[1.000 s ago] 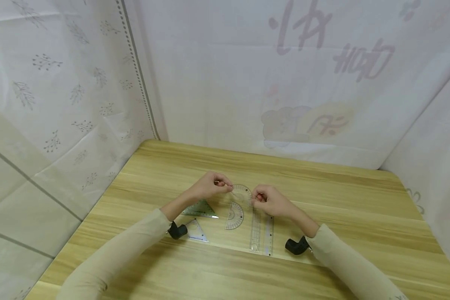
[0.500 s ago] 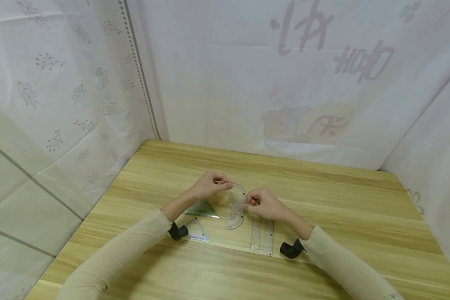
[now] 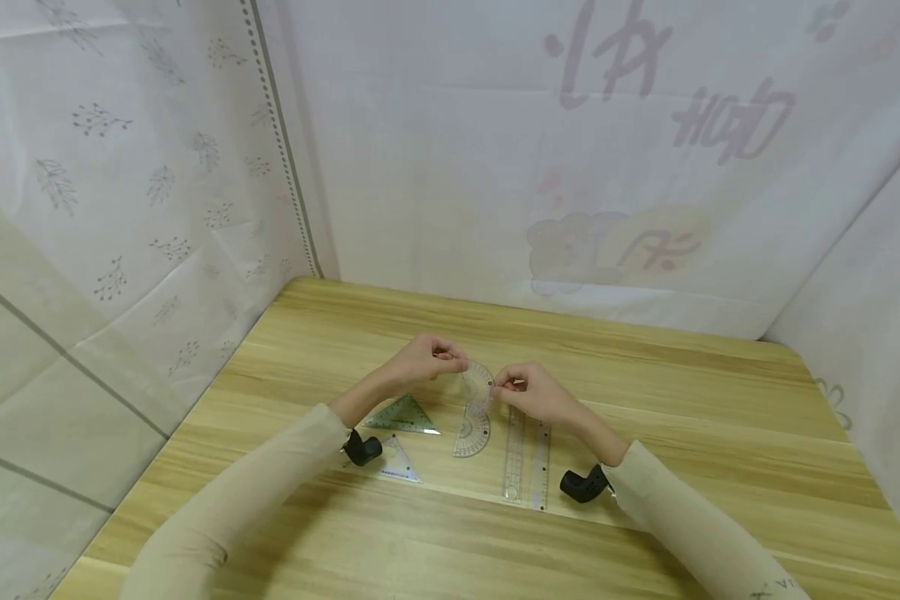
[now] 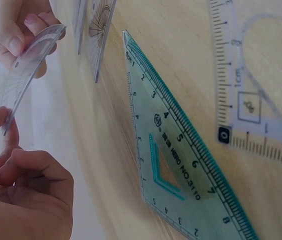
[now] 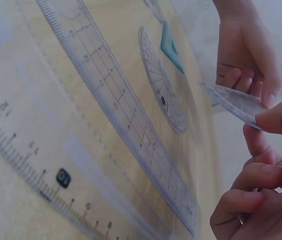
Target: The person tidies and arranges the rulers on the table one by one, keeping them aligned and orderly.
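A clear protractor (image 3: 477, 382) is held above the table, pinched at its left end by my left hand (image 3: 426, 364). At its other edge, the thumb and fingertips of my right hand (image 3: 536, 392) pinch it too; the right wrist view shows this protractor (image 5: 233, 105) between both hands. A second clear protractor (image 3: 471, 433) lies on the table just below. Left of it lie a green set square (image 3: 403, 414) and a smaller clear set square (image 3: 399, 461). Two clear rulers, an inner ruler (image 3: 513, 458) and an outer ruler (image 3: 541, 467), lie side by side under my right forearm's side.
The wood-grain table (image 3: 390, 542) meets a pale printed curtain (image 3: 435, 167) at the back, with more pale cloth on both sides. Black wrist-worn devices hang near the table, the left device (image 3: 363, 448) by the small set square and the right device (image 3: 583, 484) right of the rulers.
My right hand has shifted left along the protractor's rim, then risen slightly. The protractor has turned between the hands. My left hand has risen a little, uncovering more of the green set square.
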A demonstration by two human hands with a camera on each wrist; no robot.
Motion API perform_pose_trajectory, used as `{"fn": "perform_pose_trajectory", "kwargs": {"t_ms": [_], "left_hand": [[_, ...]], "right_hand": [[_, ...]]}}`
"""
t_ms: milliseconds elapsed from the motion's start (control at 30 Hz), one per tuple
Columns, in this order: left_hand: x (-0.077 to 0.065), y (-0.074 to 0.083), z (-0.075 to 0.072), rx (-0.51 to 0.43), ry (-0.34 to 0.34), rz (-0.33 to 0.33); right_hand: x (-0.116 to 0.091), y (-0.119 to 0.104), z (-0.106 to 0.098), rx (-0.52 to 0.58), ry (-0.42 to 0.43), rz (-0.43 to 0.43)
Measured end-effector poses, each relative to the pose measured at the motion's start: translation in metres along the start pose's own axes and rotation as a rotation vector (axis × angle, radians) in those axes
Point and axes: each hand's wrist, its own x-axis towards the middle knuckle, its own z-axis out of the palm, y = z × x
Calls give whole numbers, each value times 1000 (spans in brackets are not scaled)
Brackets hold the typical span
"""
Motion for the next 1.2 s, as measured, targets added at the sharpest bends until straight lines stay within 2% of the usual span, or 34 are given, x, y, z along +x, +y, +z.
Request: {"fn": "perform_pose_trajectory", "kwargs": {"t_ms": [167, 367, 633, 1000, 1200], "left_hand": [[-1, 3, 0, 11, -42, 20], [-6, 6, 3, 36, -99, 21], [-15, 3, 6, 49, -192, 44], [-16, 0, 9, 22, -193, 29], [-12, 0, 10, 49, -123, 12]], "right_hand": [[1, 0, -1, -2, -2, 19], [-3, -2, 3, 12, -80, -21], [-11, -2, 12, 45, -175, -11], [-14, -4, 17, 61, -182, 1], [-12, -3, 16, 25, -123, 30]]}}
